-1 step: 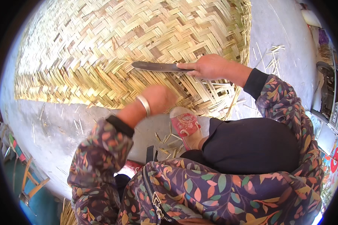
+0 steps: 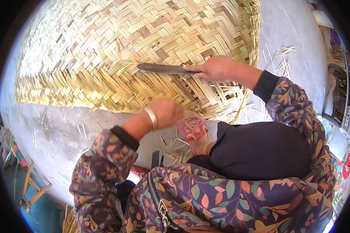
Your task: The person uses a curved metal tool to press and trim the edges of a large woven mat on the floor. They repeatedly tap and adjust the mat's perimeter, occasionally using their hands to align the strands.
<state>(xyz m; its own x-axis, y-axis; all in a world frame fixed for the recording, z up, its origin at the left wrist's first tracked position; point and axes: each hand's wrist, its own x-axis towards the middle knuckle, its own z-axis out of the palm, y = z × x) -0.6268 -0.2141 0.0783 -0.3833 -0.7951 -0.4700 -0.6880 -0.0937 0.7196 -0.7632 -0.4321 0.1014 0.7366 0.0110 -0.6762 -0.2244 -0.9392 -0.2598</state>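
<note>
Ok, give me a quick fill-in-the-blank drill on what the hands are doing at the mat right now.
1. The right hand holds a ____ flat over the woven mat.
2. The left hand has a ____ bangle on its wrist.
3. The pink slipper rests on the ____ floor beside the mat's near edge.

Missing words: knife; silver; concrete

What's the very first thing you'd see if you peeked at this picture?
The huge woven bamboo mat fills the upper half, spread on the grey ground. Over its near edge, the right hand holds a dark knife flat against the weave. The left hand, with a silver bangle, hovers by the mat's edge, near a red slipper.
</note>
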